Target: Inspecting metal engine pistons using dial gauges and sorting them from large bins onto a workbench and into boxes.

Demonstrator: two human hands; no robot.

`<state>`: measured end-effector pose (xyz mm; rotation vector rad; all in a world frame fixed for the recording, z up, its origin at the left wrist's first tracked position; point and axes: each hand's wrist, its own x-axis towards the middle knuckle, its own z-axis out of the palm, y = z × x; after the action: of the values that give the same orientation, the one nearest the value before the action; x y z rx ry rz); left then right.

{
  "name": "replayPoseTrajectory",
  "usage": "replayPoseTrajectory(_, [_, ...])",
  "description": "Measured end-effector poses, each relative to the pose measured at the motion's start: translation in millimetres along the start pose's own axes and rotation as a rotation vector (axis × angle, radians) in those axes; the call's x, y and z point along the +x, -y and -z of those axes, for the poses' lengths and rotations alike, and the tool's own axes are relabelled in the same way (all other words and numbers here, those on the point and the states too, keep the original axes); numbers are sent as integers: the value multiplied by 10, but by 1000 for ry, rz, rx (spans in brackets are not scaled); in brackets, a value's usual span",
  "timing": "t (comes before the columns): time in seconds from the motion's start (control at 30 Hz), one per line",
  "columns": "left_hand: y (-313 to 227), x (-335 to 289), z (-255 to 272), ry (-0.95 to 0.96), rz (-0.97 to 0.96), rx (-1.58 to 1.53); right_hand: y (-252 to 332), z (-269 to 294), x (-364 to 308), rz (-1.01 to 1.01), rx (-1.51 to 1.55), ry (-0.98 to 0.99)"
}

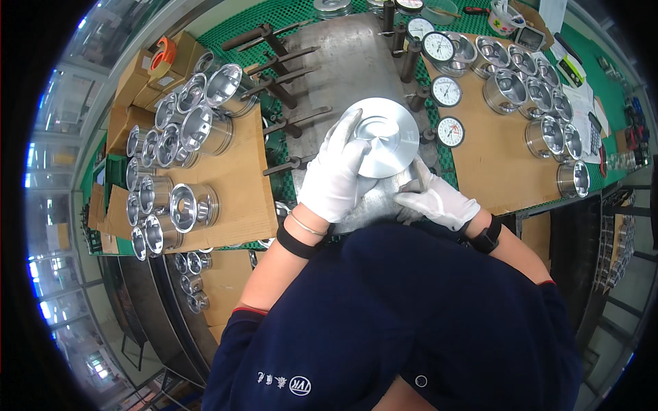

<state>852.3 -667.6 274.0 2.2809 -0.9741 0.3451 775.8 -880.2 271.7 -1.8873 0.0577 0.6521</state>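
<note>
Silver disc pc. (392, 142) btwn gloved hands (334, 177) (439, 202)

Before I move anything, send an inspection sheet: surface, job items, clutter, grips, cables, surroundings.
Surface: metal plate among green mesh matting; cardboard sheets either side.
Job's things: round silver piece, held over the plate; dial gauges at the plate's right; hollow metal cylinders on both sheets.
Clutter: red-handled tool, white tub, papers; orange object on boxes.
Left grip: gloved, holding the piece's left side.
Right grip: gloved, near its lower right edge; contact unclear.
Cables: nothing seen.
Surroundings: more cylinders lower left; windows beyond.
</note>
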Motion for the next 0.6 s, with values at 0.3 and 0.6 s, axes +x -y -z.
replayPoseTrajectory(0.3, [-11,22,-23,-41,3,-19,-113,-15,65,43,-24,-24])
replayPoseTrajectory(0.6, [-24,6,-31,-32,26,-48,-67,-15,86,39,-15,-49])
